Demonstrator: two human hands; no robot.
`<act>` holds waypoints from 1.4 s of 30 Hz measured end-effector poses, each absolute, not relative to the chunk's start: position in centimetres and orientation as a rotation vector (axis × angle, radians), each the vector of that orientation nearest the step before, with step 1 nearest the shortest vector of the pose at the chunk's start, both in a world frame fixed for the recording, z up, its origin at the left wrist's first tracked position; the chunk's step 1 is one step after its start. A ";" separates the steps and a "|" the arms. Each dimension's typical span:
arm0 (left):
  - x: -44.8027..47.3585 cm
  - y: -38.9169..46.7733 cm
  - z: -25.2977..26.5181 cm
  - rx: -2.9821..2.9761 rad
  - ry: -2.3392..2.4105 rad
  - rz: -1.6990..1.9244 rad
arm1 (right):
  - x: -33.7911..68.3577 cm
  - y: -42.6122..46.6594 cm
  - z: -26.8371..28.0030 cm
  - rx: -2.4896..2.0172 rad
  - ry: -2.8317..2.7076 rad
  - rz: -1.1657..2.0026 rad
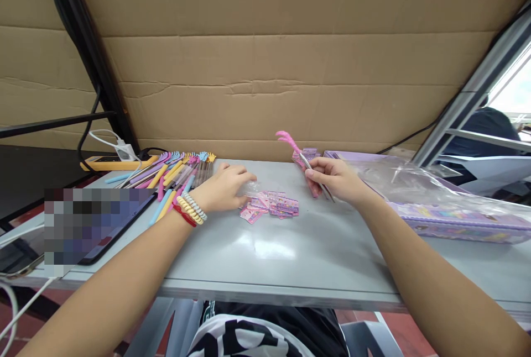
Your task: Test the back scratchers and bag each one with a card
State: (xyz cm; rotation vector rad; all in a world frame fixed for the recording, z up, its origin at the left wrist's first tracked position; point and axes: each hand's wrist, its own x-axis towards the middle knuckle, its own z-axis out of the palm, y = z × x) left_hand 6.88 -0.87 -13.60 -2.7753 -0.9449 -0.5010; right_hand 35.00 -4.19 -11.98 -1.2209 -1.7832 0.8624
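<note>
My right hand (332, 177) is closed around a back scratcher (307, 161) with a pink, curved head and a metal shaft, tilted up to the left. Beside and partly behind that hand are pink printed cards (309, 152) and a pink piece (314, 187). My left hand (226, 185), palm down, has thumb and fingers apart around some clear plastic (254, 187); whether it touches the plastic is unclear. Just right of it, small pink printed cards (284, 206) lie in a loose pile. Several colourful back scratchers (178, 169) lie bunched to its left.
A purple box (460, 224) under clear plastic film (406, 180) lies on the right of the grey table (265, 268). At left are a tablet (120, 224), a white charger (124, 150) and cables. Cardboard (265, 58) walls the back. Someone in dark clothing (489, 125) is beyond the right frame.
</note>
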 end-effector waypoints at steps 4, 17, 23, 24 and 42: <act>7.3 -1.6 -13.4 -2.796 -0.700 -0.576 | 34.6 -4.1 -12.1 -1.225 -1.734 0.881; 11.4 -3.4 -15.4 -2.442 0.077 -0.820 | 31.1 -4.9 -13.5 -0.974 -1.521 1.287; 10.6 -2.9 -14.4 -2.546 -0.289 -0.658 | 30.5 -4.4 -14.1 -0.989 -1.375 1.182; 9.8 -2.6 -13.8 -2.557 -0.429 -0.630 | 30.7 -4.2 -14.1 -1.030 -1.396 1.143; -0.9 2.1 -9.7 -2.143 -2.411 0.474 | 32.2 -4.1 -12.9 -1.837 -1.833 0.296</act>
